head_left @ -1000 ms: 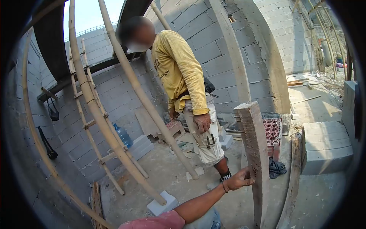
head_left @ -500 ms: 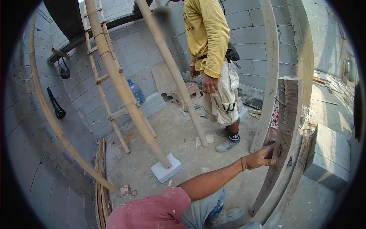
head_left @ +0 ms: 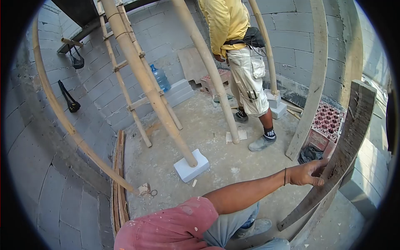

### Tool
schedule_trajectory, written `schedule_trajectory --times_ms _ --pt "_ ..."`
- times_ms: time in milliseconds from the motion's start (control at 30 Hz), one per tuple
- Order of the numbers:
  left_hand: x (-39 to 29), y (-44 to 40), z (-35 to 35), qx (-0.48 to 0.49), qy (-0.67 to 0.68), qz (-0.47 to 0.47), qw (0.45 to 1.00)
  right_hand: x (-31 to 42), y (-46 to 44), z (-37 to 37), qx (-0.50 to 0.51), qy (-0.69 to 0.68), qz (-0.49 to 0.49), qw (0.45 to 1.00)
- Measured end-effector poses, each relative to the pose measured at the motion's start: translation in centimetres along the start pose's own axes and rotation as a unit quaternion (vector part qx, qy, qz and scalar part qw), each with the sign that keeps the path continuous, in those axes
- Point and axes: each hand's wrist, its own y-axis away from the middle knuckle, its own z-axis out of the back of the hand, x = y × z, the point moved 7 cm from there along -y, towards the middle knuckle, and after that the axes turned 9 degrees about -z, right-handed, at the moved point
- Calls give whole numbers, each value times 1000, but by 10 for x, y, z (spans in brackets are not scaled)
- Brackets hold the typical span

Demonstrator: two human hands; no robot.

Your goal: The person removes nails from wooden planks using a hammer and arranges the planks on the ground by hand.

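Note:
My left hand, at the end of a bare arm with a pink sleeve, grips the edge of a rough, dark wooden beam. The thumb lies on the near side, and the other fingers are partly hidden behind the wood. Nails stick out of the beam near its upper end. It leans in the view, its lower end close to my feet, with another length of wood beside it. My right hand is out of view.
A co-worker in a yellow shirt stands beyond slanted bamboo poles. A bamboo ladder, a blue water bottle, a white block, a red crate and pale blocks stand around.
The view has tilted down, and the beam now appears farther right and leans more. My left hand has stayed on it. The co-worker's head has left the view.

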Motion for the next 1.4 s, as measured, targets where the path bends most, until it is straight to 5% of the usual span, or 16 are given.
schedule_trajectory --times_ms 567,967,1100,1233,1300,1400 --pt "0 2 6 -15 3 7 1000 6 18 -12 -9 -17 4 1000" --pt "16 21 54 -170 22 -16 985 -58 59 -54 -18 -74 -101 992" --pt "24 23 78 -186 2 -27 982 -83 49 -67 -58 -141 -25 988" --pt "28 29 93 -189 17 -30 981 -100 41 -58 -6 -196 -26 980" --pt "26 31 95 -194 24 -24 980 -104 30 -48 105 -310 -33 944" --pt "30 36 108 -205 67 -17 976 -96 21 -3 159 -270 -28 949"
